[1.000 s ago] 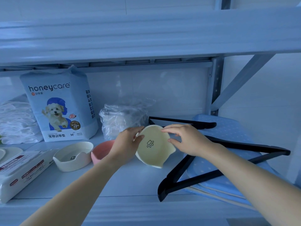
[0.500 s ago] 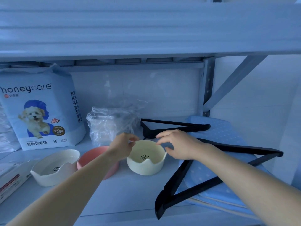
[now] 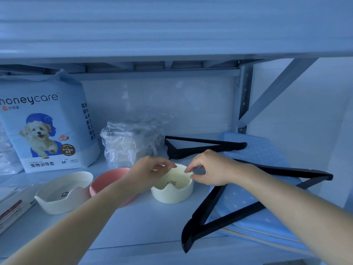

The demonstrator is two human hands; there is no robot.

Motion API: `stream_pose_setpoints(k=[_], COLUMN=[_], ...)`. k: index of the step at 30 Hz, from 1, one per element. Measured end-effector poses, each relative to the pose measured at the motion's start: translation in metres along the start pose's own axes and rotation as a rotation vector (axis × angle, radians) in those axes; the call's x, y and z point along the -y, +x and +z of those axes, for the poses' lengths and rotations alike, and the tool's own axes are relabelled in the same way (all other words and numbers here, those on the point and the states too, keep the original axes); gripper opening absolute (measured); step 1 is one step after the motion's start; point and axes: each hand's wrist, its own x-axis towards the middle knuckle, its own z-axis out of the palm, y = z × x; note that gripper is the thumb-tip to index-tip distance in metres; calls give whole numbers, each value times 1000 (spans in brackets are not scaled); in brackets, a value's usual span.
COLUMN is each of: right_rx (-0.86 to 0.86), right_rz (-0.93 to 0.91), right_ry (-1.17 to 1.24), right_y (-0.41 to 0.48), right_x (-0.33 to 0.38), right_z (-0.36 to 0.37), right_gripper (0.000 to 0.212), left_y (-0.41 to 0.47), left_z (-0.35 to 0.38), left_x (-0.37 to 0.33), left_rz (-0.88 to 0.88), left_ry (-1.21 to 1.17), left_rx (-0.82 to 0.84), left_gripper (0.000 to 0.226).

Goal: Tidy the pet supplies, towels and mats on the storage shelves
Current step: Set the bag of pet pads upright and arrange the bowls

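A cream pet bowl [image 3: 172, 192] with a paw print inside stands upright on the shelf [image 3: 145, 226], touching a pink bowl [image 3: 108, 181] on its left. A white bowl [image 3: 63, 194] sits further left. My left hand [image 3: 150, 170] hovers over the cream bowl's left rim, fingers loosely curled and holding nothing. My right hand [image 3: 208, 169] hovers at the right rim, fingers apart and just off the bowl. A honeycare pad pack [image 3: 47, 123] stands at the back left.
A crinkled clear plastic bag [image 3: 131, 142] sits behind the bowls. Two black hangers [image 3: 206, 222] lie on folded blue dotted mats [image 3: 254, 205] at the right. A wipes pack [image 3: 11, 205] lies front left, white towels [image 3: 7, 155] at far left. The upper shelf hangs low overhead.
The cream bowl was held tilted in both hands, then set down upright beside the pink bowl. Both hands have since let go and lifted off its rim.
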Motion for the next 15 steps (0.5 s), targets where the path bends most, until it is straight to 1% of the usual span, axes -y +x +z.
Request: stream_pose_setpoints(k=[2,4,9,12,15], right_rx=[26,52,77,80,82], right_rz=[3,10,-7,-5,-14], right_ry=[-5,-15,-25,3,45], right_y=[-1,-1,0,-1,-5], right_x=[0,0,3,5,9], right_z=[2,4,8,9,8], right_gripper=[27,27,20,13,9], left_y=[-12,-20,-31,-36,-41], left_z=[-1,0,3,6,8], left_x=[-10,-15,-13,-9,-9], left_rz=[-11,-8,25,49,68], left_ry=[-63,-60,90,191,199], left_rx=[55,100,132,116,68], left_gripper=[16,12,11,20,20])
